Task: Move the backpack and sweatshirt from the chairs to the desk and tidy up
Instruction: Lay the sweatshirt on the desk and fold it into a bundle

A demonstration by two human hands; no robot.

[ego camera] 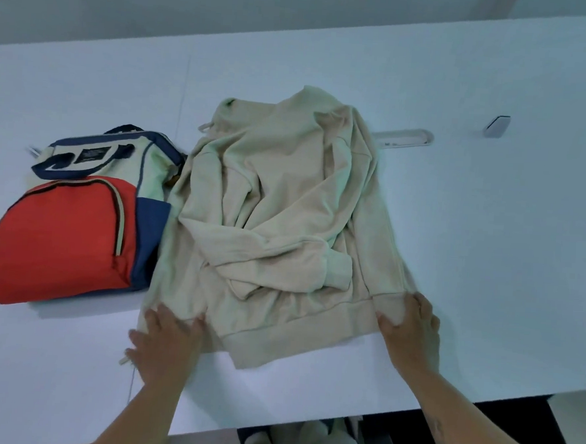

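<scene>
A cream sweatshirt (282,207) lies crumpled on the white desk (490,234), its ribbed hem toward me and a sleeve folded across its middle. My left hand (166,342) holds the hem's left corner, thumb on top of the cloth. My right hand (412,328) holds the hem's right corner, thumb on the fabric and fingers at its edge. A red, navy and cream backpack (75,219) lies flat on the desk just left of the sweatshirt, touching its side.
A long cable slot (406,138) is set in the desk behind the sweatshirt, and a small grey object (496,126) stands farther right. The desk's near edge (341,417) runs in front of me, with a dark chair and my legs below it.
</scene>
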